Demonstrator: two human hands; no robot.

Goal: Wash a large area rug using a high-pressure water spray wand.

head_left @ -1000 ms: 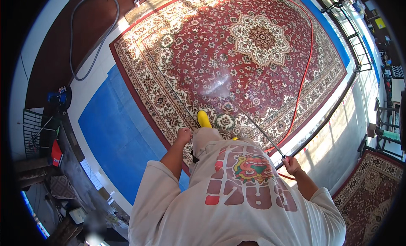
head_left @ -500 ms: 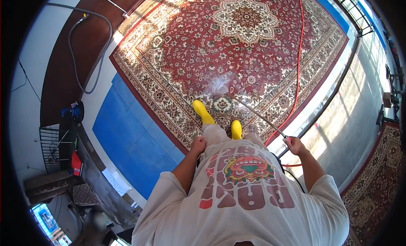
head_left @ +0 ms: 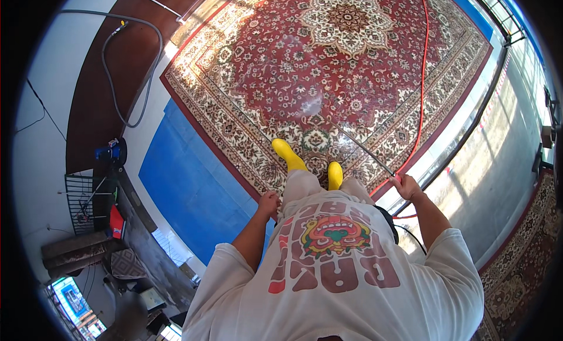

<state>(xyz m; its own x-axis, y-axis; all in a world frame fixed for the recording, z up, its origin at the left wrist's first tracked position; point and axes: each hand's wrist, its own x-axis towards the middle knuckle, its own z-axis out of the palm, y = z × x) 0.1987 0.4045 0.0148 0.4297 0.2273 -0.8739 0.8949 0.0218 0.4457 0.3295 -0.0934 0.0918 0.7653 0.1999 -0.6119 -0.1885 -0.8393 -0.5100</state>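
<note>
My right hand (head_left: 406, 188) is closed around the rear end of a long, thin spray wand (head_left: 365, 149). The wand slants forward and left over a red patterned carpet (head_left: 264, 77). Ahead of its tip, a whitish patch of spray (head_left: 311, 105) shows on the carpet's red field. Beside my left thigh, my left hand (head_left: 270, 203) has its fingers curled in, and whatever they may hold is hidden. My yellow boots (head_left: 287, 154) stand on the carpet's near border.
A red hose (head_left: 423, 77) runs over the carpet's right side. Blue sheeting (head_left: 182, 182) lies left of the carpet. Farther left are a grey hose (head_left: 105, 71) and a blue machine (head_left: 111, 153). A dark bar (head_left: 469, 130) runs along the right; another patterned carpet (head_left: 522, 259) lies beyond.
The spray patch has shifted slightly forward on the carpet as the wand moved. My left hand has moved slightly away from the thigh. The whole view has shifted a little.
</note>
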